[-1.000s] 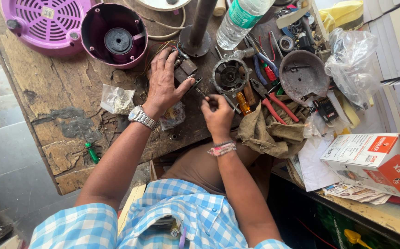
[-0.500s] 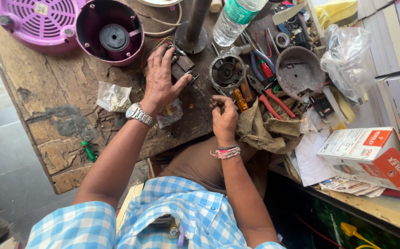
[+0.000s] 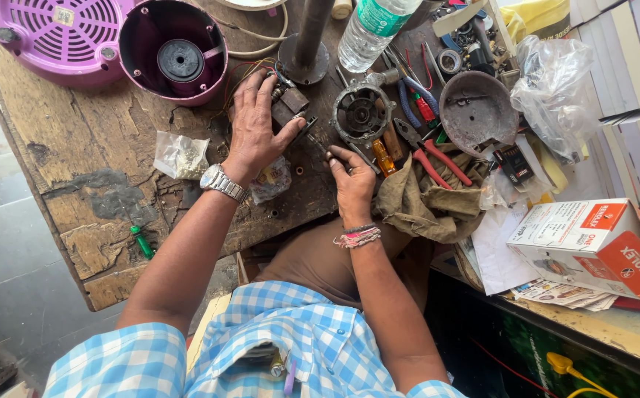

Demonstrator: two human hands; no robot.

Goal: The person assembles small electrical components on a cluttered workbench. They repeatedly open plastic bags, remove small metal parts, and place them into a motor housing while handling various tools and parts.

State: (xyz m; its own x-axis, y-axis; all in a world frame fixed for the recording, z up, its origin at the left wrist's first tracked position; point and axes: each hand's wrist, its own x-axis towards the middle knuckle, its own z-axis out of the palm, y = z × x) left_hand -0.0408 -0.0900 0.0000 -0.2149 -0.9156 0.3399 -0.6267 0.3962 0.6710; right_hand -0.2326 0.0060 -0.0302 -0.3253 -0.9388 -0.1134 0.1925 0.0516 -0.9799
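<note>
My left hand [image 3: 255,129], with a metal wristwatch, lies flat over a small dark motor part [image 3: 288,105] on the worn wooden bench [image 3: 77,155], pressing it down. My right hand [image 3: 351,177], with bead bracelets at the wrist, pinches a thin dark tool [image 3: 318,144] whose tip points at that part. A round metal motor housing [image 3: 362,114] lies just beyond my right hand. Red wires run from the part toward a purple appliance base [image 3: 177,50].
A purple vented cover [image 3: 58,37] sits at the far left. A metal pole [image 3: 306,44], a plastic water bottle [image 3: 371,29], pliers [image 3: 438,155], a rusty bowl [image 3: 478,110], a brown rag [image 3: 423,203], plastic bags [image 3: 180,156] and a red-and-white carton [image 3: 592,243] crowd the bench.
My right hand has drawn slightly back toward me from the motor housing, still holding the thin tool. My left hand stays on the dark part.
</note>
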